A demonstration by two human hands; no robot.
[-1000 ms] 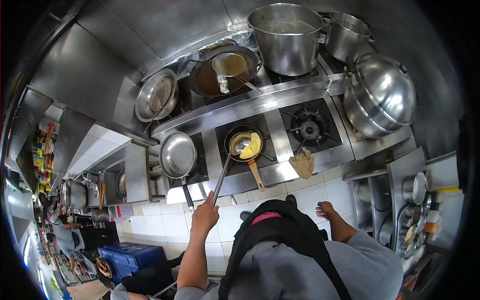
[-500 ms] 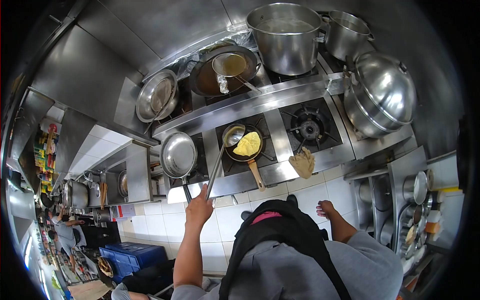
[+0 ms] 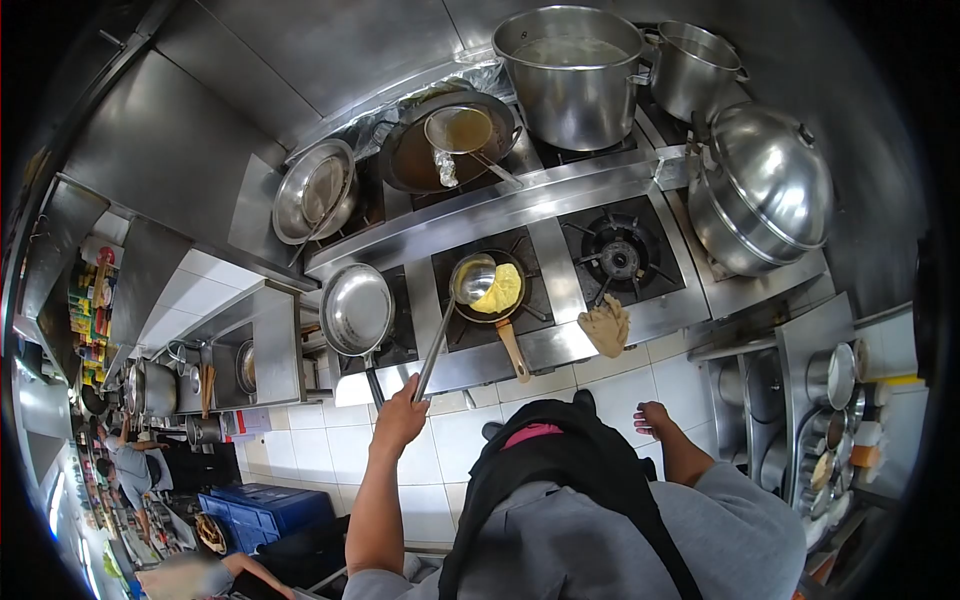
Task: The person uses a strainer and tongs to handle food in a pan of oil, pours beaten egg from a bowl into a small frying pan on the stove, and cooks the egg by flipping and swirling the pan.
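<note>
A person's left hand [image 3: 399, 418] grasps a ladle [image 3: 474, 279], its shaft slanting forward and right from those fingers toward yellow food [image 3: 506, 288] in a pan [image 3: 513, 350]; the right hand [image 3: 650, 420], farther from the ladle, hangs loose, visibly unladen.

From afar I see steel wall panels [image 3: 345, 50] behind the stove [image 3: 558, 285], pale floor tiles [image 3: 347, 445] beyond its front edge, and shelving [image 3: 802, 338] near its front right corner.
</note>
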